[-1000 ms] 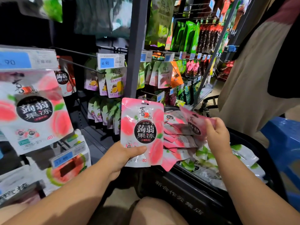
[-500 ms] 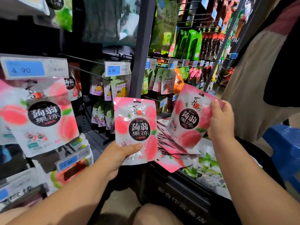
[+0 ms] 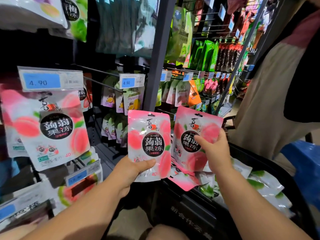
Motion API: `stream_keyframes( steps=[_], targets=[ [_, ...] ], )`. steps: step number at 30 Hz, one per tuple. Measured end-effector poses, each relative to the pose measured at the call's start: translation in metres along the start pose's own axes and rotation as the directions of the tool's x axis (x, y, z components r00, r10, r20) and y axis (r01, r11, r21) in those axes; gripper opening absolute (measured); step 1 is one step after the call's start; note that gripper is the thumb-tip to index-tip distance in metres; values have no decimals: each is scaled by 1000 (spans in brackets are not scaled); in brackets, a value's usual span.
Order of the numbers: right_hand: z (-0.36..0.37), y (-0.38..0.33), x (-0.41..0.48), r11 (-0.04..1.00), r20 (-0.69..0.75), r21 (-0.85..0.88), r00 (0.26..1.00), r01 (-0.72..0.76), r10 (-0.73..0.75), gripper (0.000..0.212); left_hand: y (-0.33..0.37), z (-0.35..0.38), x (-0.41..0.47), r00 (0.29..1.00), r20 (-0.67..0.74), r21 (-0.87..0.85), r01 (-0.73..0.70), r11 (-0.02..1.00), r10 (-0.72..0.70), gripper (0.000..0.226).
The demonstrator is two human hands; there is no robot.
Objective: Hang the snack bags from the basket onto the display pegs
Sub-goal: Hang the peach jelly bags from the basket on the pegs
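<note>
Left hand (image 3: 133, 172) pinched a glossy pink peach-printed plastic pouch (image 3: 149, 144) upright; right hand (image 3: 214, 151) gripped a matching flat pouch (image 3: 194, 135) above the black basket (image 3: 199, 210).

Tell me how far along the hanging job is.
Done: a hung peach bag hangs under the price tag. In hand: the left hand grips a first bag, the right hand a second bag, neither pegged. Left: loose bags lie in the basket.
</note>
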State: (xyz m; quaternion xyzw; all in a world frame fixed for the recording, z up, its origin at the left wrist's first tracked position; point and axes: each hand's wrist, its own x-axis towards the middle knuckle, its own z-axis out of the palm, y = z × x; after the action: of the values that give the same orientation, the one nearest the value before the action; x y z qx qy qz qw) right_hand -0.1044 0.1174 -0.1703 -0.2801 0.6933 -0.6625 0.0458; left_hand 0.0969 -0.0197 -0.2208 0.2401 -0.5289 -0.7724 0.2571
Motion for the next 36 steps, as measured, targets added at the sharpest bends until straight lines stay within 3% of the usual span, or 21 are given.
stream_keyframes(
  steps=[4,8,12,15,19,23,25,28,30,33,36],
  targets=[
    [2,22,-5,978,53,-106,981,-182,188,52,2,0,-2,1000,-2,4,-2,1000,2,34],
    [4,30,-8,959,137,-108,951,-262,276,30,7,-2,-6,999,-28,27,-26,999,26,31],
    [4,25,-3,971,100,35,968,-235,230,29,23,-8,-13,994,-87,60,-62,996,68,26],
    [11,9,-3,939,197,236,958,-252,207,29,45,-19,-19,987,-112,103,-106,989,117,30],
    [34,-11,-13,927,384,281,914,-249,129,42,72,-32,-30,981,-146,138,-107,985,127,13],
    [68,-17,-26,896,508,335,857,-290,88,60,88,-53,-44,975,-192,189,-75,979,112,13],
    [87,-16,-34,875,542,368,837,-315,73,57,94,-63,-54,975,-192,227,-69,971,114,23],
    [114,-9,-46,855,599,376,798,-358,71,87,99,-80,-73,974,-204,259,-42,965,97,17],
    [128,-6,-54,844,655,362,753,-395,72,97,95,-99,-83,959,-266,290,-14,957,95,36],
    [147,-5,-64,852,711,316,699,-418,79,85,92,-118,-103,929,-364,264,32,964,70,31],
    [164,-8,-71,847,728,293,677,-444,103,45,91,-130,-121,910,-411,204,29,979,58,25]
  ],
)
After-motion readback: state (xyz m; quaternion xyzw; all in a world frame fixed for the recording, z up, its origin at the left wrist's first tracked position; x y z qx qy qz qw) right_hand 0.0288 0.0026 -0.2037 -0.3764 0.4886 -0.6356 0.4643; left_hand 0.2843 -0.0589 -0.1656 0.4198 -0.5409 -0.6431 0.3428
